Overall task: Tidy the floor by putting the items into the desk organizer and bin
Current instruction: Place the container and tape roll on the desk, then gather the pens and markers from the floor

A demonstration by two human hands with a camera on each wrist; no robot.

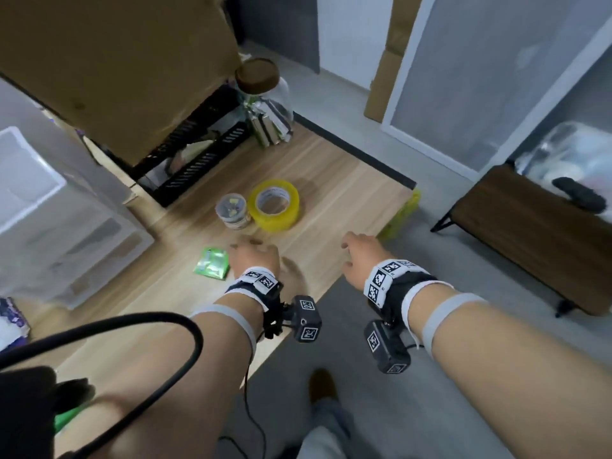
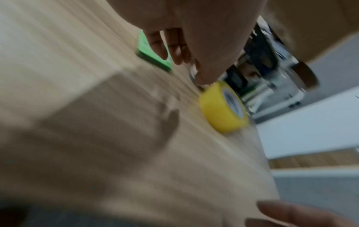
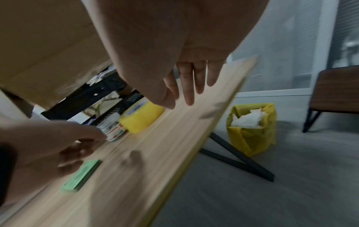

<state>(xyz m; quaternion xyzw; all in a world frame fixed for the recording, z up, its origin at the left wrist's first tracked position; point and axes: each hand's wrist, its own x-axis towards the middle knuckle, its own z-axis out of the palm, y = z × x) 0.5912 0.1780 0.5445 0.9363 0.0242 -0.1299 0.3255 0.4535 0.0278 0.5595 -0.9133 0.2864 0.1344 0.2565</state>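
Green first, at the left: flat green packet (image 1: pixel 212 268) lying on the pale wooden tabletop (image 1: pixel 331 180), just beside the left hand (image 1: pixel 256 256) at its nine o'clock; probably light and thin, with little edge to catch, so best slid to the table's rim or pinched at a corner. Left hand hovering palm-down, fingers loosely spread, grasping nothing. At its twelve o'clock, small clear tub (image 1: pixel 231 211) with a white label, touching or nearly touching the yellow tape roll (image 1: pixel 274 205) at the tub's three o'clock. Tub likely light, smooth-sided, a little slippery; safest taken round the wall from above. Tape roll rigid and heavier, lying flat, easy to hook through the core or clamp across the rim. Black desk organizer (image 1: pixel 195 150) at eleven o'clock from the tape, part-hidden under a cardboard sheet (image 1: pixel 109 61); corked glass jar (image 1: pixel 265 101) beside it, fragile. Right hand (image 1: pixel 359 258) over the table's edge, fingers straight and relaxed, holding nothing. Yellow-lined bin (image 3: pixel 252 129) on the floor beyond the table's corner, at two o'clock from the right hand, holding crumpled white paper.
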